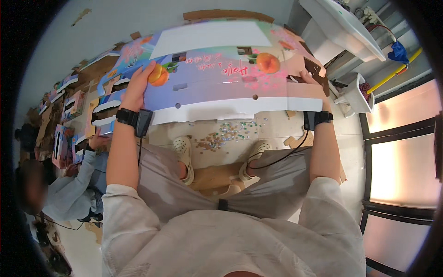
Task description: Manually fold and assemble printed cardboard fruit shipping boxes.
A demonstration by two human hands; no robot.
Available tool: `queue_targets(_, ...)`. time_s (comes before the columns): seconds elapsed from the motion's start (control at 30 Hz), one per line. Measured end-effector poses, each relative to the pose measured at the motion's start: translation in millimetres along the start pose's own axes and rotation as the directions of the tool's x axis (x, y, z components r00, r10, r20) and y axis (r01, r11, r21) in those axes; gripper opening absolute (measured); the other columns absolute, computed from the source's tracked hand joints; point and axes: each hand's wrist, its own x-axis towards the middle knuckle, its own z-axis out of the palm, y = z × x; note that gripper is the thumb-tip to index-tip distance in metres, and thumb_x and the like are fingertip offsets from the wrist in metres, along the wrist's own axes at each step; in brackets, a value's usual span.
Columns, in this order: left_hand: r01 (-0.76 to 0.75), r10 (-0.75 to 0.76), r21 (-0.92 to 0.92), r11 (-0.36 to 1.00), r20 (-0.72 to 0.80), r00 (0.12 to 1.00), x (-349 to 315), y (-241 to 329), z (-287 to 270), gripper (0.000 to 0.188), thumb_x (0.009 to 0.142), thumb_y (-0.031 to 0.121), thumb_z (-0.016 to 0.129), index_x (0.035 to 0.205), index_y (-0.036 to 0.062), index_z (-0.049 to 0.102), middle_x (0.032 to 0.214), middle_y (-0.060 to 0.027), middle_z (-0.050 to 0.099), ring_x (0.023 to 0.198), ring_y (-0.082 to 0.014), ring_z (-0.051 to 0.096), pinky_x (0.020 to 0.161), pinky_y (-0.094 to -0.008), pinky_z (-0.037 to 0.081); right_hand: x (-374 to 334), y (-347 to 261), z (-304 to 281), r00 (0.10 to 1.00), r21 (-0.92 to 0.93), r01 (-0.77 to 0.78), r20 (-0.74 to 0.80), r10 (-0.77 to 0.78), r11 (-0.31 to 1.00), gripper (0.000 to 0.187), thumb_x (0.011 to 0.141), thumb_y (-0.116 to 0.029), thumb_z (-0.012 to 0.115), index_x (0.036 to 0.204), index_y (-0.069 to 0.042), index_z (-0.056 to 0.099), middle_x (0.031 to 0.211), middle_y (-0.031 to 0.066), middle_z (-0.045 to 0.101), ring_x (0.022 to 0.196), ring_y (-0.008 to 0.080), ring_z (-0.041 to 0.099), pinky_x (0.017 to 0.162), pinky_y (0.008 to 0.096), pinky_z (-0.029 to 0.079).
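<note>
Fingers of both hands curl over the ends of a flat printed carton sheet [221, 69], left hand [137, 87] and right hand [310, 78] gripping opposite edges above the littered floor [221, 138]. Light, floppy card, I'd guess; best held wide.

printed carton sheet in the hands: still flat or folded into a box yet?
Flat. The printed cardboard sheet lies spread as one unfolded panel, left hand and right hand gripping its two ends; no raised walls show.
</note>
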Motion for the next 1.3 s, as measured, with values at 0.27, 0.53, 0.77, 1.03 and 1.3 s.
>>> queue_targets(0.27, 0.352, -0.350, 0.004, 0.936, 0.113, 0.930, 25, -23, -40, 0.043, 0.106, 0.041, 0.065, 0.123, 0.0021, 0.069, 0.114, -0.0076, 0.075, 0.098, -0.0149, 0.072, 0.082, -0.0289, 0.059, 3, 1, 11, 0.962, -0.143, -0.229, 0.117, 0.247, 0.963, 0.057, 0.106, -0.019, 0.062, 0.157, -0.005, 0.043, 0.142, 0.0137, 0.064, 0.122, 0.0254, 0.069, 0.104, 0.0338, 0.055)
queue_targets(0.53, -0.084, 0.083, 0.032, 0.996, 0.033, 0.996, -12, 1, -14, 0.040, 0.109, 0.039, 0.061, 0.125, 0.0026, 0.068, 0.115, -0.0067, 0.073, 0.102, -0.0145, 0.069, 0.088, -0.0301, 0.056, -16, 4, -3, 0.966, 0.079, 0.072, 0.241, -0.089, 0.994, 0.063, 0.104, -0.033, 0.065, 0.156, -0.004, 0.044, 0.145, 0.0193, 0.061, 0.126, 0.0328, 0.065, 0.107, 0.0444, 0.053)
queue_targets(0.77, -0.124, 0.124, -0.101, 0.987, -0.016, 0.992, -23, 16, 13, 0.040, 0.109, 0.036, 0.062, 0.133, 0.0041, 0.061, 0.118, -0.0073, 0.071, 0.106, -0.0165, 0.069, 0.094, -0.0333, 0.056, -35, 3, 27, 0.854, 0.205, -0.060, 0.518, -0.057, 0.977, 0.069, 0.106, -0.055, 0.054, 0.152, -0.003, 0.051, 0.145, 0.0211, 0.061, 0.125, 0.0318, 0.066, 0.111, 0.0451, 0.050)
queue_targets(1.03, 0.193, -0.185, -0.051, 0.980, 0.122, 0.975, 2, -10, -13, 0.038, 0.108, 0.038, 0.063, 0.118, 0.0024, 0.071, 0.111, -0.0076, 0.075, 0.095, -0.0155, 0.073, 0.083, -0.0303, 0.059, -18, 45, 59, 0.971, -0.076, 0.197, 0.156, -0.183, 0.978, 0.041, 0.109, -0.031, 0.058, 0.136, -0.002, 0.067, 0.131, 0.0134, 0.069, 0.114, 0.0224, 0.067, 0.100, 0.0360, 0.054)
queue_targets(1.3, 0.377, -0.372, -0.021, 0.926, 0.114, 0.921, -3, -20, -2, 0.039, 0.110, 0.033, 0.058, 0.124, -0.0013, 0.069, 0.120, -0.0090, 0.074, 0.101, -0.0147, 0.073, 0.084, -0.0278, 0.060, 11, 60, 6, 0.921, -0.703, 0.367, 0.181, -0.345, 0.609, 0.033, 0.102, -0.009, 0.063, 0.133, 0.001, 0.068, 0.117, 0.0104, 0.072, 0.099, 0.0170, 0.069, 0.089, 0.0304, 0.057)
